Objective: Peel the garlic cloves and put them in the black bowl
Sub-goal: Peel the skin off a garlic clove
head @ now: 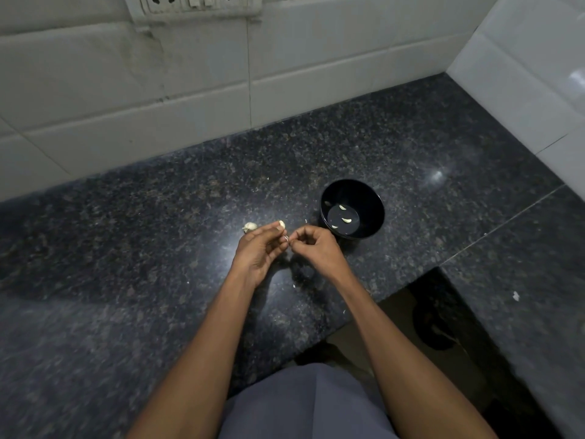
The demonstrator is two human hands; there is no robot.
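A: What do you have on the head cam?

B: I see both hands up over the table (126,248), near the middle of its front edge. Left hand (258,251) has its grip curled, fingertips pinching a garlic clove (281,224). Right hand (316,245) grip is curled too, thumb & forefinger pinching a thin bit of skin (286,238) btwn the two hands.

A: And the bowl?

B: I've got the black bowl (368,198) on the table just beyond the right hand, toward the right side. Approx. three peeled cloves (346,220) lie in its bottom.

A: More garlic?

B: One pale piece of garlic (249,227) sits on the table just left of the left hand's fingertips. Can't tell if it's peeled.
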